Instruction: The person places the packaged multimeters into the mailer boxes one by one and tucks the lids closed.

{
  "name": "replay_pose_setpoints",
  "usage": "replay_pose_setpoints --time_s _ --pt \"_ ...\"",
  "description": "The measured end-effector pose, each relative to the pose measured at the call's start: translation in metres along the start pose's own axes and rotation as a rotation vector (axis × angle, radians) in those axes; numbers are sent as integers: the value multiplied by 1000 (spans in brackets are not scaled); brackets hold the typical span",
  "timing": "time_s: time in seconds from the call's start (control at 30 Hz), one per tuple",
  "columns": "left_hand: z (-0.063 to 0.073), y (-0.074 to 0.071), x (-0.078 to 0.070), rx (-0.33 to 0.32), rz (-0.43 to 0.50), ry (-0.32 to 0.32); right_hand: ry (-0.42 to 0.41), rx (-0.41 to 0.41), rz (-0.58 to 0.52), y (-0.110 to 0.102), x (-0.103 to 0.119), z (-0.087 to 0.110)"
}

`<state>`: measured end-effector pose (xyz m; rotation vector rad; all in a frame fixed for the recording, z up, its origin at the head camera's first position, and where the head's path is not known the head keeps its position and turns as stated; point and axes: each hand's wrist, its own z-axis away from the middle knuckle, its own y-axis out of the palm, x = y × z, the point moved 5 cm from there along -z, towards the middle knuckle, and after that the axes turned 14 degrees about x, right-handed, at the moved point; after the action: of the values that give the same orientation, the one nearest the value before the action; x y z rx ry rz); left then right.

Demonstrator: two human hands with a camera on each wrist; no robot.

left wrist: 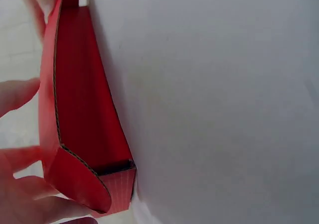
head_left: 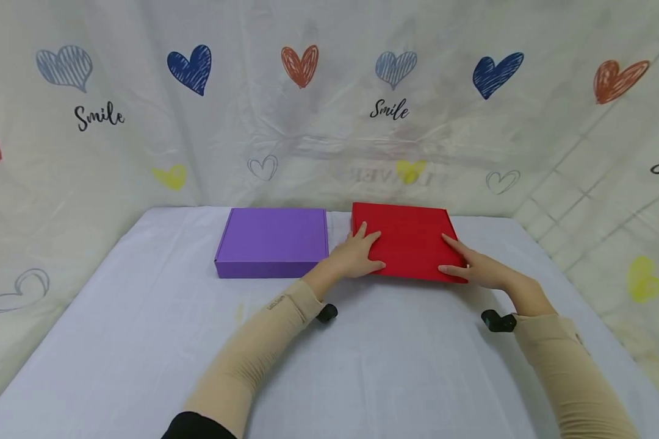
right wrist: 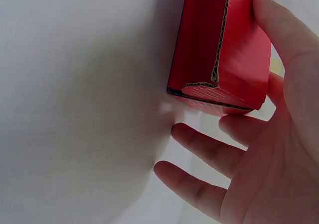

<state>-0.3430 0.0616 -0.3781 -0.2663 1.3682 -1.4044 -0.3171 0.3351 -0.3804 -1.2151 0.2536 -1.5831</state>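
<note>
A red cardboard box [head_left: 412, 238] lies flat on the table, its lid lowered. In the left wrist view, the lid's bare corrugated front edge shows, and a rounded side flap [left wrist: 79, 181] hangs outside the box's end. My left hand [head_left: 353, 256] touches the box's left part with spread fingers, the thumb on the lid near the front. At the right end, my right hand [head_left: 486, 268] rests its thumb on the lid. In the right wrist view, its other fingers [right wrist: 209, 149] extend loosely beside and below that end.
A closed purple box [head_left: 274, 235] lies just left of the red one. Both stand near the back of the white-covered table [head_left: 395, 353]. Behind them hangs a pale curtain [head_left: 329, 122] printed with hearts and words.
</note>
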Motion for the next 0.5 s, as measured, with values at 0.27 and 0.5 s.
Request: replay_pose_setpoints --time_s 0.27,0.5 --pt "16 4 -1 -75 242 92 14 2 -3 0 -2 0" --pt "22 12 12 -150 516 73 36 -4 -1 3 -2 1"
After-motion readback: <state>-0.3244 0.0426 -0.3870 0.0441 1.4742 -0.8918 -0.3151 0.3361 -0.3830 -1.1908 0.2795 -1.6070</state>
